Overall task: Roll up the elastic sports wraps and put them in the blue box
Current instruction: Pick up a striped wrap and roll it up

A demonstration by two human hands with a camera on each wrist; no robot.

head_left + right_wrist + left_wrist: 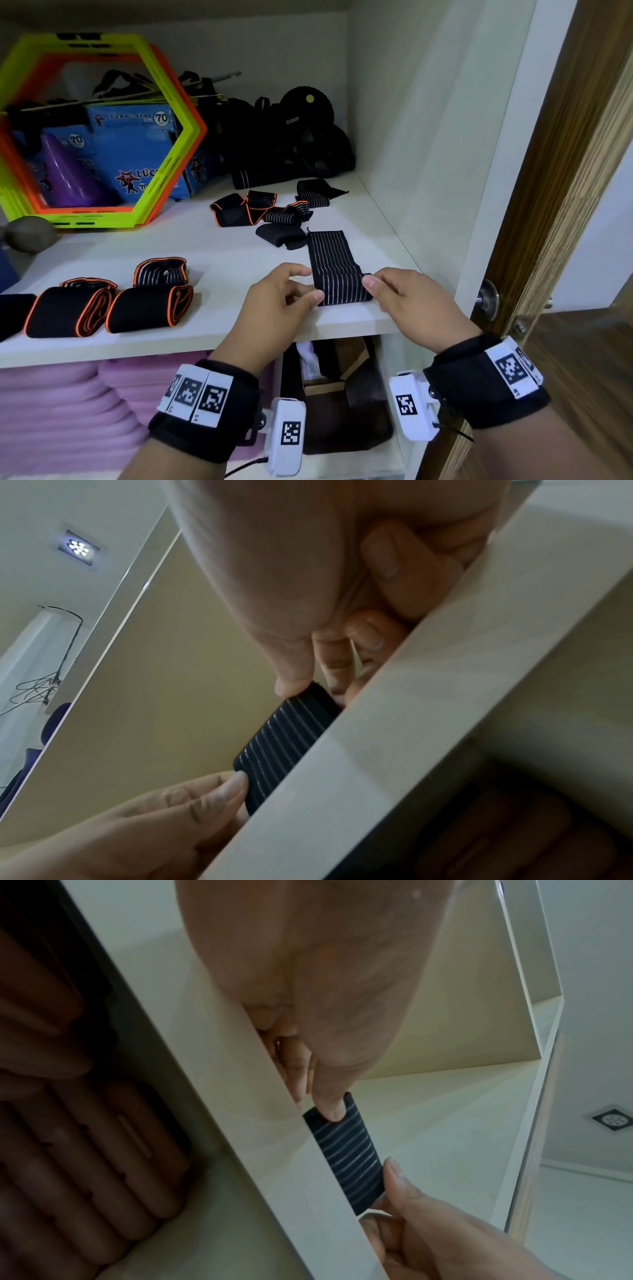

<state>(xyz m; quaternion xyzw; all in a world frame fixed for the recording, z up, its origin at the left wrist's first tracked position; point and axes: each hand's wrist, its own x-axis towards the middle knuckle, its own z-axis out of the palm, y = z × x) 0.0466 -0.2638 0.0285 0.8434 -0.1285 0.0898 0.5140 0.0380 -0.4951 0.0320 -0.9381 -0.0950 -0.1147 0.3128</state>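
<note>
Striped wrap [337, 274]: my left hand [277, 301] and right hand [407, 301] pinch its rolled near end at the shelf [219, 253] front edge; the rest lies flat behind.
Hands: thumbs on top, fingers curled beneath.
Blue box [137, 150]: back left, reads "LUCKY STAR 70", half hidden by hexagon rings [171, 144].

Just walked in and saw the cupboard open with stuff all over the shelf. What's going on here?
A person is rolling up a black striped wrap at the front edge of the white shelf. The left hand and right hand each pinch one end of the started roll, its tail lying flat behind. Three rolled orange-edged wraps sit to the left; more loose wraps lie further back. Blue boxes stand behind the hexagon frames.
</note>
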